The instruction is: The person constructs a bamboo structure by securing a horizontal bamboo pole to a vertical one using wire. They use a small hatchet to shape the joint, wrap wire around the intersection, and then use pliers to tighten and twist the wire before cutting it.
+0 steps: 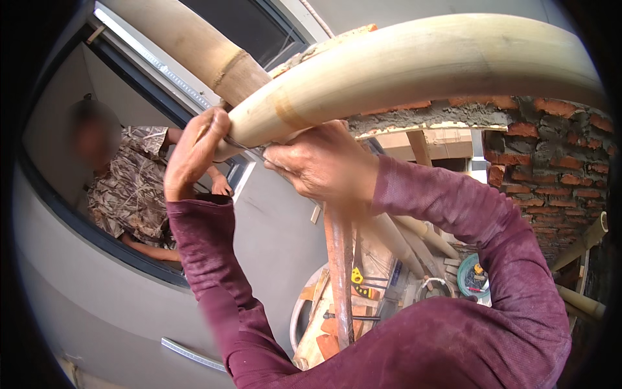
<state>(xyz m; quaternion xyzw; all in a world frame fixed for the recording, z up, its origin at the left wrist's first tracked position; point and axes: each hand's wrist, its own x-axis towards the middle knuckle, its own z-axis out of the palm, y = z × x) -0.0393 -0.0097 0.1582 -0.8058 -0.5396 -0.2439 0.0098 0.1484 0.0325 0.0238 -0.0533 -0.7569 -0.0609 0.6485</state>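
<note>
From afar, I'm viewing a building site: an unplastered brick wall (pixel 551 155) is showing rough mortar (pixel 421 118), bamboo poles (pixel 421 68) are crossing, hand tools (pixel 357 276) are lying below.

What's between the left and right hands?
The head view shows a dark strand from left hand to right hand, at one end of the bamboo.

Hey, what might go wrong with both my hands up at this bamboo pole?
The dark strand between your left hand and right hand might cut skin. The thick bamboo pole could shift if unsecured; its fastening isn't clear. Anything dropped might hit the tools lying below.
</note>
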